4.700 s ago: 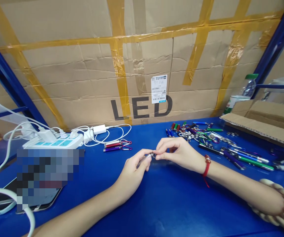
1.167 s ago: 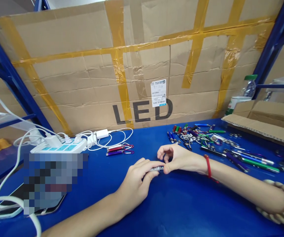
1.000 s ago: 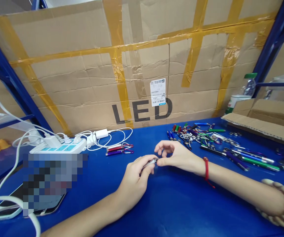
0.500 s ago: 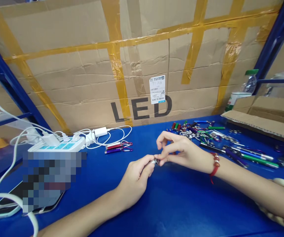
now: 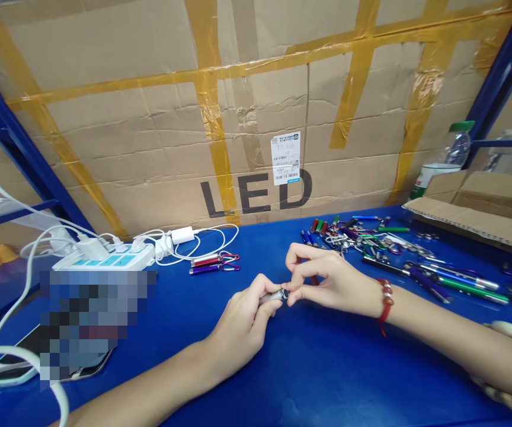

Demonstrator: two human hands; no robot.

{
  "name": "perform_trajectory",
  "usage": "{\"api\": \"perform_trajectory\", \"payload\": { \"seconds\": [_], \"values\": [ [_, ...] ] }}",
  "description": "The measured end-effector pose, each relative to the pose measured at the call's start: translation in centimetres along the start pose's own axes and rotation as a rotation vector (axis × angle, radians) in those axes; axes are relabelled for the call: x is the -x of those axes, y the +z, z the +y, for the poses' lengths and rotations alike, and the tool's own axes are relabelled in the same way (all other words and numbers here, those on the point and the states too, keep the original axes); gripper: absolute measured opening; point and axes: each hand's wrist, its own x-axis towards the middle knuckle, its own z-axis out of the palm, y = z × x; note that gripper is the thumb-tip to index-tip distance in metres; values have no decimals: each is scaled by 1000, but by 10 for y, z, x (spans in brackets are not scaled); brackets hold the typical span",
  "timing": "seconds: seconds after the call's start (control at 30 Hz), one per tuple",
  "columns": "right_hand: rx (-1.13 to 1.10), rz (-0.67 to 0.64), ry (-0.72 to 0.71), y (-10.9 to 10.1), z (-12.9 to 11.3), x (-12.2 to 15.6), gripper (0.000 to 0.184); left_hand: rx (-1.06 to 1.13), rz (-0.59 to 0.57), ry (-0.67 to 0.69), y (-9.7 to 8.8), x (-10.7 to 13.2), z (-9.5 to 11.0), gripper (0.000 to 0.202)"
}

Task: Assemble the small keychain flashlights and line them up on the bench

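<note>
A white cable [image 5: 56, 385] curved across the near left corner of the desk [image 5: 309, 373], and a bracelet of pale beads [image 5: 489, 388] circled the right forearm at the near right. Between the forearms the desk was bare blue.

The left hand [image 5: 247, 320] had its thumb and fingers closed around a small silver tube [image 5: 270, 298], which lay above the middle of the desk, its dark end facing right. The right hand [image 5: 327, 279], a red bracelet [image 5: 387, 299] at its wrist, brought thumb and forefinger to that end; whether they gripped the rim or some tiny part could not be told. The step in hand looked like close fingertip work at the tube's end, and the next move seemed to call for a steady left hold and a light, well-aligned right pinch.

A phone [image 5: 90, 370], partly blurred out, lay to the left. Beyond the hands, three tubes with clips [image 5: 205, 263] lay side by side, with a power strip [image 5: 136, 259] to their left. At the right lay long pens [image 5: 473, 290] and a loose heap [image 5: 358, 238] of coloured tubes and clips. Farther off stood an open box [image 5: 473, 212], a bottle [image 5: 436, 172] and, behind everything, a taped carton [image 5: 158, 154] marked LED.
</note>
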Motion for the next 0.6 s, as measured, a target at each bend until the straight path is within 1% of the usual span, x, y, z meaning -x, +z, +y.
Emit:
{"api": "perform_trajectory", "payload": {
  "seconds": [0.13,0.23,0.33,0.47,0.6],
  "values": [
    [-25,9,42,4,1,1,22,20,32,22,1,0,-1,11],
    [-80,69,71,7,-2,1,23,27,70,38,1,-1,-2,10],
    [-165,115,153,9,-10,-2,30,45,132,57,3,-1,-3,8],
    [-232,106,255,7,-17,-7,36,69,199,65,5,0,-3,7],
    [-262,92,292,5,-16,-8,37,101,227,46,6,0,-2,5]
  ]
}}
